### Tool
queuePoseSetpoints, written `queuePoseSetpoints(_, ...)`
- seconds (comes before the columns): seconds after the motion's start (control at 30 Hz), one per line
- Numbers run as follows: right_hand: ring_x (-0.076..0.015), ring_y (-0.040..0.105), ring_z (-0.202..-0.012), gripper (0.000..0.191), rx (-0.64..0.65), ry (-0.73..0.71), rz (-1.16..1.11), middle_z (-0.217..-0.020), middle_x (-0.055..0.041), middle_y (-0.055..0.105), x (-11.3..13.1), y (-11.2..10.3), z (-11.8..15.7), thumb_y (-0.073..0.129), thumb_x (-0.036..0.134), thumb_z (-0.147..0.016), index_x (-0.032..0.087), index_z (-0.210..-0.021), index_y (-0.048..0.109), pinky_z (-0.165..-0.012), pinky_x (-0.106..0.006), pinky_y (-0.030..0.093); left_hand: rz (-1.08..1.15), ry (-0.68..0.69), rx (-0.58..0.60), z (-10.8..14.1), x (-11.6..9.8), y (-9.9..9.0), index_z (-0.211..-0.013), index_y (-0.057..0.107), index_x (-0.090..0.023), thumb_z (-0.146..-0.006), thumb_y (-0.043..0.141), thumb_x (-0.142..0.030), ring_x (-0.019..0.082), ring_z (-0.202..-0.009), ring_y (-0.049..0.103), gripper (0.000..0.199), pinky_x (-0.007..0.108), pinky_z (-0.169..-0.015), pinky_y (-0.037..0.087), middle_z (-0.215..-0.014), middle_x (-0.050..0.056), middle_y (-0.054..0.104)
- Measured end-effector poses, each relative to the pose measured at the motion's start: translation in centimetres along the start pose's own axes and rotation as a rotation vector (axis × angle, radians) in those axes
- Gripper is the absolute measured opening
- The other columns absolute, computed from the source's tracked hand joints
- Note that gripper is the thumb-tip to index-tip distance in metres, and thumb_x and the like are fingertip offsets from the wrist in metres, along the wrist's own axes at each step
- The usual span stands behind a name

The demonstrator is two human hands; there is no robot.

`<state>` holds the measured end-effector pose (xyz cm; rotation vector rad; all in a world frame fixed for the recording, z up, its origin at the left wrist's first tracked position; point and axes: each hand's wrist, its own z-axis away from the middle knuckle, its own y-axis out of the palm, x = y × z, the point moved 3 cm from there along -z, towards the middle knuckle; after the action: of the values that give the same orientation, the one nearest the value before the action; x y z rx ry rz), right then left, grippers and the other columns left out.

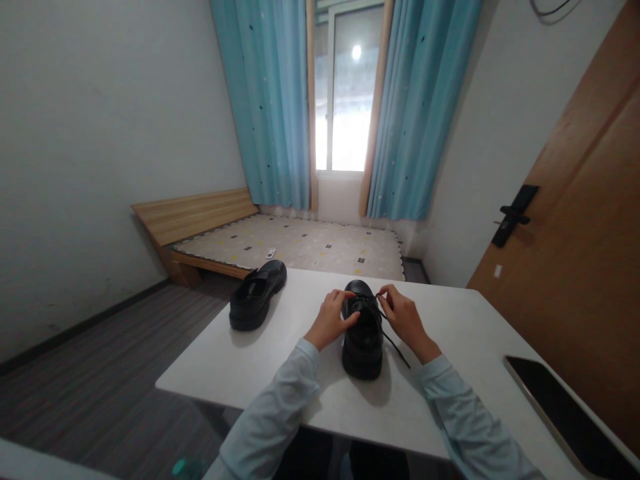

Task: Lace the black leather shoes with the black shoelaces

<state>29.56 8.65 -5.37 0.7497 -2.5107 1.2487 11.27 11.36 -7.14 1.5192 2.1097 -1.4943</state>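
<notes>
A black lace-up shoe [363,360] stands on the white table with its heel toward me and its toe pointing away. My left hand [330,320] grips the shoe's left side near the lacing, thumb and fingers curled onto the upper. On the other side, my right hand [401,319] pinches a black shoelace [397,349] between thumb and forefinger. A loose lace end trails from there down onto the tabletop. The second black shoe [255,300] rests apart at the table's left edge, with no hand on it.
The white table [450,333] has a dark phone [565,413] on its right side. Past the far edge is a low bed [310,240] with a small white remote-like object [271,253]. A wooden door [575,233] stands at the right, and blue curtains [270,100] flank a window.
</notes>
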Motion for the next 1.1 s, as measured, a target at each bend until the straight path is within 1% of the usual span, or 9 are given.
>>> queuePoseSetpoints(0.1,-0.0135,0.047,-0.048,0.017,-0.059,0.011,0.066,-0.055,0.0032,0.048,0.2,-0.3,0.1,0.043,0.032,-0.087,0.020,-0.088,0.055,-0.053,-0.025,0.031,-0.009,-0.006,0.006,0.0,0.1,0.1,-0.108,0.055,-0.019,-0.076,0.062,-0.027,0.024,-0.105,0.050,0.034,0.042,-0.093,0.041,-0.107,0.009,0.054)
queuePoseSetpoints(0.27,-0.0125,0.045,-0.047,0.021,-0.276,0.113,0.060,-0.052,0.0055,0.043,0.0,-1.8,-0.1,0.046,0.036,-0.086,0.018,-0.085,0.057,-0.052,-0.023,0.030,-0.002,-0.005,0.006,0.1,0.2,0.1,-0.108,0.056,-0.019,-0.077,0.061,-0.027,0.024,-0.105,0.050,0.033,0.041,-0.093,0.041,-0.107,0.009,0.054)
queuePoseSetpoints(0.37,-0.0132,0.047,-0.050,0.020,-0.301,0.147,0.050,-0.053,0.0048,0.045,-0.3,-2.1,-0.1,0.047,0.035,-0.085,0.018,-0.085,0.057,-0.054,-0.024,0.032,-0.005,0.000,0.005,0.1,0.2,0.0,-0.107,0.056,-0.019,-0.077,0.061,-0.028,0.024,-0.105,0.050,0.032,0.041,-0.093,0.041,-0.106,0.009,0.054)
queuePoseSetpoints(0.47,-0.0149,0.052,-0.056,0.015,-0.235,0.145,0.057,-0.063,0.0008,0.055,-0.7,-1.5,-0.2,0.047,0.031,-0.084,0.019,-0.085,0.057,-0.057,-0.025,0.036,-0.001,-0.001,0.001,0.1,0.2,0.0,-0.106,0.057,-0.020,-0.076,0.061,-0.028,0.024,-0.104,0.050,0.031,0.041,-0.093,0.041,-0.106,0.008,0.054)
queuePoseSetpoints(0.57,-0.0173,0.055,-0.065,0.012,-0.143,0.089,0.040,-0.077,-0.0043,0.059,-0.9,-0.6,-0.2,0.046,0.024,-0.082,0.018,-0.085,0.056,-0.063,-0.029,0.041,0.007,0.002,-0.004,0.1,0.1,0.0,-0.105,0.057,-0.020,-0.076,0.062,-0.028,0.024,-0.104,0.050,0.031,0.040,-0.093,0.041,-0.106,0.008,0.055)
queuePoseSetpoints(0.7,-0.0230,0.056,-0.087,0.019,-0.061,-0.026,-0.004,-0.093,-0.0103,0.060,-0.7,0.3,-0.2,0.041,0.022,-0.084,0.017,-0.096,0.056,-0.079,-0.036,0.045,0.022,0.012,-0.017,0.1,0.1,0.0,-0.104,0.057,-0.019,-0.077,0.062,-0.030,0.024,-0.103,0.051,0.030,0.040,-0.092,0.041,-0.105,0.009,0.055)
queuePoseSetpoints(0.83,-0.0264,0.049,-0.109,0.033,0.046,-0.152,0.017,-0.114,-0.0133,0.056,0.1,0.8,0.1,0.039,0.028,-0.088,0.016,-0.116,0.051,-0.094,-0.043,0.040,0.068,0.021,-0.034,0.0,0.1,0.1,-0.102,0.057,-0.018,-0.082,0.058,-0.035,0.023,-0.103,0.051,0.026,0.040,-0.093,0.041,-0.103,0.009,0.056)
queuePoseSetpoints(0.93,-0.0275,0.042,-0.122,0.044,0.080,-0.208,0.052,-0.128,-0.0138,0.050,0.5,1.2,0.4,0.041,0.036,-0.088,0.016,-0.128,0.044,-0.102,-0.046,0.033,0.112,0.015,-0.048,-0.1,0.4,0.1,-0.098,0.058,-0.017,-0.085,0.053,-0.031,0.022,-0.101,0.052,0.020,0.039,-0.093,0.041,-0.100,0.008,0.057)
queuePoseSetpoints(1.1,-0.0322,0.031,-0.132,0.056,0.170,-0.181,0.097,-0.136,-0.0139,0.046,0.2,2.0,0.7,0.048,0.048,-0.084,0.018,-0.131,0.042,-0.107,-0.056,0.021,0.180,-0.034,-0.054,-0.5,1.4,0.4,-0.095,0.060,-0.017,-0.086,0.051,-0.024,0.019,-0.098,0.055,0.015,0.036,-0.088,0.045,-0.098,0.007,0.058)
